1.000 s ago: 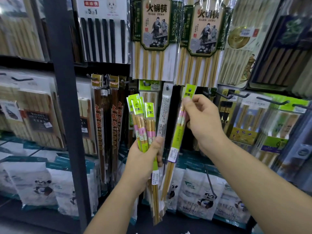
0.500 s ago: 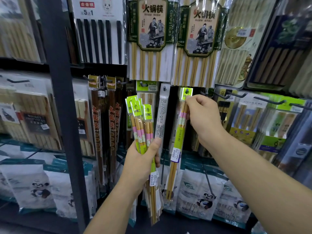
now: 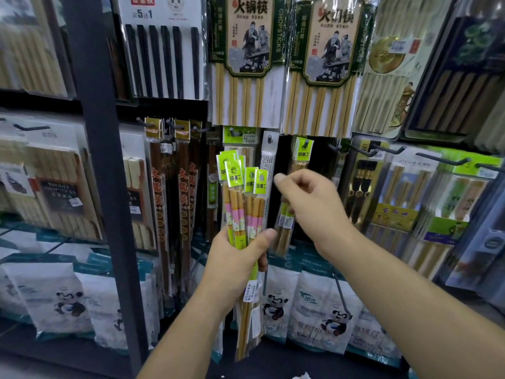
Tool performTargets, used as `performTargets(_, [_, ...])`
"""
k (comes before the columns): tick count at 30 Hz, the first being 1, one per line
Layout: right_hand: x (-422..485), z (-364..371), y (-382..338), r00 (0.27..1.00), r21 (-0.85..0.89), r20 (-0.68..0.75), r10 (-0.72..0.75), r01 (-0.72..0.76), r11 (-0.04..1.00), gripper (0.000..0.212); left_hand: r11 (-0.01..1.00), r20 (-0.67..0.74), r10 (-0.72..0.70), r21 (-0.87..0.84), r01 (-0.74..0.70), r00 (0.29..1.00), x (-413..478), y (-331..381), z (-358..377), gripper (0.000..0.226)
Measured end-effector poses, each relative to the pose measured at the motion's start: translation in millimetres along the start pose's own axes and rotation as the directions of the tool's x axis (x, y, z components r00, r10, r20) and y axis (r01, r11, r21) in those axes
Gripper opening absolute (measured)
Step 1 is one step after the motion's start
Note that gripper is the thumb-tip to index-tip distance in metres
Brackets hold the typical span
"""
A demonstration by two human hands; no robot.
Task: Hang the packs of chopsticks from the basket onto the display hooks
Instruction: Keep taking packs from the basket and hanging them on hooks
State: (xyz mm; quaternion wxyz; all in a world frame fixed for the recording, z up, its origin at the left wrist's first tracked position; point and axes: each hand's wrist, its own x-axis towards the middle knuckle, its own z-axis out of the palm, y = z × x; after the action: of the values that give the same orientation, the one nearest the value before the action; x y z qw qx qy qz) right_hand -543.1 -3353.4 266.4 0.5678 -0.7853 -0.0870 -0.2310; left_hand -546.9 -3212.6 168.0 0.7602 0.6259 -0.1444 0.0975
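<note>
Clear packs of pale bamboo chopsticks (image 3: 246,99) are hung in rows from black metal display hooks (image 3: 442,159) beside a dark upright post (image 3: 101,187). White panda-printed bags (image 3: 325,305) are stood on the dark bottom shelf (image 3: 68,348).

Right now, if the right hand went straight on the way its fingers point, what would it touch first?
Most likely the tops of the green-labelled bamboo chopstick packs gripped in the left hand, though depth is unclear.
</note>
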Motion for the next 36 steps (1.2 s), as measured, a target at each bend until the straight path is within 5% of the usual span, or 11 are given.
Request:
performTargets(4, [-8, 10, -7, 0.989, -0.045, 0.141, -0.041, 0.048, 0.998, 0.018, 1.0, 0.02, 0.008, -0.031, -0.008, 1.0, -2, 2, 1, 0.048])
performTargets(14, [2, -2, -11, 0.998, 0.101, -0.057, -0.017, 0.023, 0.995, 0.026, 0.996, -0.028, -0.085, -0.028, 0.085, 0.996, -1, 5, -1, 0.069])
performTargets(24, [32, -17, -15, 0.97, 0.077, -0.241, -0.001, 0.021, 0.997, 0.027, 0.995, -0.005, -0.099, -0.032, 0.098, 0.995, 1, 1, -3, 0.022])
performTargets(36, [23, -12, 5, 0.953, -0.036, -0.303, 0.021, -0.034, 0.999, 0.042, 0.987, 0.054, -0.119, -0.1, 0.124, 0.991, -3, 7, -1, 0.023])
